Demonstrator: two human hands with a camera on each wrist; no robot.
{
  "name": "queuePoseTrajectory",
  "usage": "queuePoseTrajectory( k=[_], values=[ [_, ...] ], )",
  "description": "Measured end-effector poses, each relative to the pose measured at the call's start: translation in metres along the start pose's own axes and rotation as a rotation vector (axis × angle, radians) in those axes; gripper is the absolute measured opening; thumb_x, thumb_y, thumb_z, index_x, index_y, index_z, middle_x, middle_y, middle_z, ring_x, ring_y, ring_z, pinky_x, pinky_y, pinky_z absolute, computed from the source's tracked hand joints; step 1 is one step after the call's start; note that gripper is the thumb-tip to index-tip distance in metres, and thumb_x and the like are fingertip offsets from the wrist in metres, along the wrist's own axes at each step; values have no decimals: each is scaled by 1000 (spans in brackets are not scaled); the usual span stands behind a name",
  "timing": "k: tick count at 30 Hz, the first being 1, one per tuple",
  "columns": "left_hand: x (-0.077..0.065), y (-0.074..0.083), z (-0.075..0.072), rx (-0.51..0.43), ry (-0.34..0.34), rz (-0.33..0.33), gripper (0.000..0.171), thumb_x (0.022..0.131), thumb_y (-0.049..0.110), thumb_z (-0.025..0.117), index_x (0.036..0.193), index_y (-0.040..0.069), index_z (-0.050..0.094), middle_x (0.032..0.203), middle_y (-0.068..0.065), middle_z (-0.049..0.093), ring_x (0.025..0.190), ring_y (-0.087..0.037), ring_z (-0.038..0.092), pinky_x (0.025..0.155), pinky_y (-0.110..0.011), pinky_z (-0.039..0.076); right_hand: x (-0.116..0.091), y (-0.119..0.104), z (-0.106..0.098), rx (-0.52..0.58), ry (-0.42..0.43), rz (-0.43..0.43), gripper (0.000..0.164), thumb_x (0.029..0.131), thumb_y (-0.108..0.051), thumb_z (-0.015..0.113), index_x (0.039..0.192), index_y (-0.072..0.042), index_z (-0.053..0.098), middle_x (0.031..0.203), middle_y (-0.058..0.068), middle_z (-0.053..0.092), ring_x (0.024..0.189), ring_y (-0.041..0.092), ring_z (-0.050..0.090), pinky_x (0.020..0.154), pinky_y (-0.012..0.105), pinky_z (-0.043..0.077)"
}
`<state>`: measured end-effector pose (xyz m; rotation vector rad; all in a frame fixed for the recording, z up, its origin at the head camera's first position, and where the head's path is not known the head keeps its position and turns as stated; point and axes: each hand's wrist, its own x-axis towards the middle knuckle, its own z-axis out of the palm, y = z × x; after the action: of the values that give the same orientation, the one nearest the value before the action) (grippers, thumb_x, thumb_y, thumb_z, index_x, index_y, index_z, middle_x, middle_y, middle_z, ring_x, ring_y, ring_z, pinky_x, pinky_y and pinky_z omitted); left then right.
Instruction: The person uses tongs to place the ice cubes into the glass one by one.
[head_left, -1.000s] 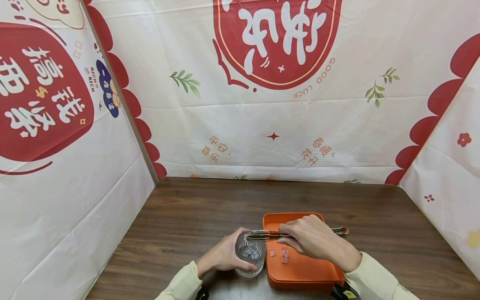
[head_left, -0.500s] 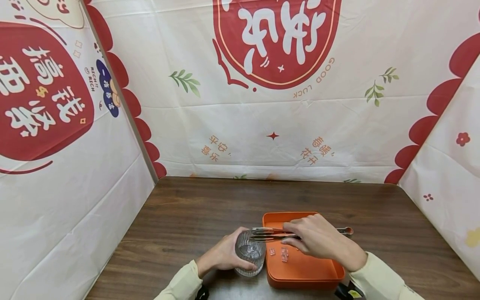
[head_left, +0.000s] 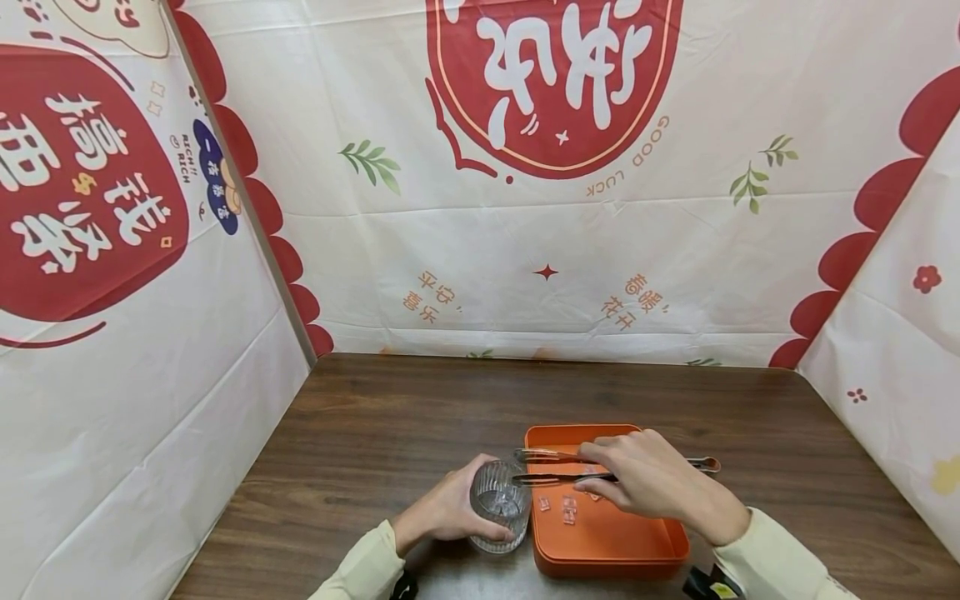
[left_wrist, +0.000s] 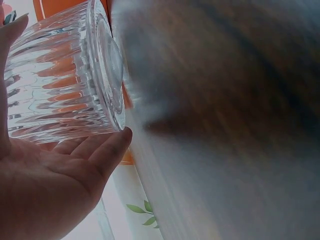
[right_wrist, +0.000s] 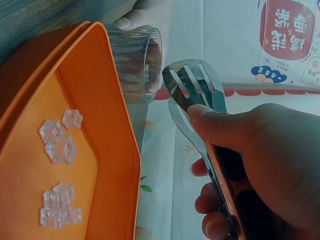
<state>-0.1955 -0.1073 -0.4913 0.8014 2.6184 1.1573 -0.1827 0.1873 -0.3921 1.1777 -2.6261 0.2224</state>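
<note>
My left hand (head_left: pixel 453 504) grips a clear ribbed glass (head_left: pixel 504 525) from its left side, thumb toward me. In the left wrist view, fingers curve along the glass (left_wrist: pixel 55 85) near its base. Some clear pieces show at the bottom of the glass in the head view. My right hand (head_left: pixel 645 475) holds metal serving tongs (head_left: pixel 558 478) above an orange tray (head_left: pixel 600 550). The slotted ends of the tongs (right_wrist: pixel 216 92) stand apart near the glass rim, with nothing between them. Several clear cubes (right_wrist: pixel 61 149) lie in the tray, partly hidden under my right hand in the head view.
The tray's left wall stands right beside the glass. Both are on a dark wooden table (head_left: pixel 390 417). White printed cloth (head_left: pixel 480 233) hangs behind the table and along both sides.
My right hand has drawn the tongs to the right, away from over the glass, and their ends have spread farther apart. The left hand and glass stay in place.
</note>
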Motion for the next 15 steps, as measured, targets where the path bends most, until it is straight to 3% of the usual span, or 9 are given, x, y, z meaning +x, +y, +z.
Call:
queuePoseTrajectory(
  k=[6, 15],
  values=[
    [0, 0, 0, -3, 2, 4, 89, 57, 55, 83, 129, 23, 41, 109, 0, 61, 95, -11, 59, 80, -27, 47, -7, 6, -1, -47, -13, 34, 28, 87, -49, 58, 99, -24, 62, 76, -15, 57, 49, -4, 39, 43, 19, 29],
    [-1, 1, 1, -18, 3, 2, 87, 57, 53, 83, 128, 23, 42, 108, 0, 62, 96, -12, 59, 81, -27, 47, -16, 16, 0, -92, -6, 83, 38, 83, -52, 62, 105, -21, 64, 82, -12, 62, 50, -1, 46, 45, 22, 37]
  ],
)
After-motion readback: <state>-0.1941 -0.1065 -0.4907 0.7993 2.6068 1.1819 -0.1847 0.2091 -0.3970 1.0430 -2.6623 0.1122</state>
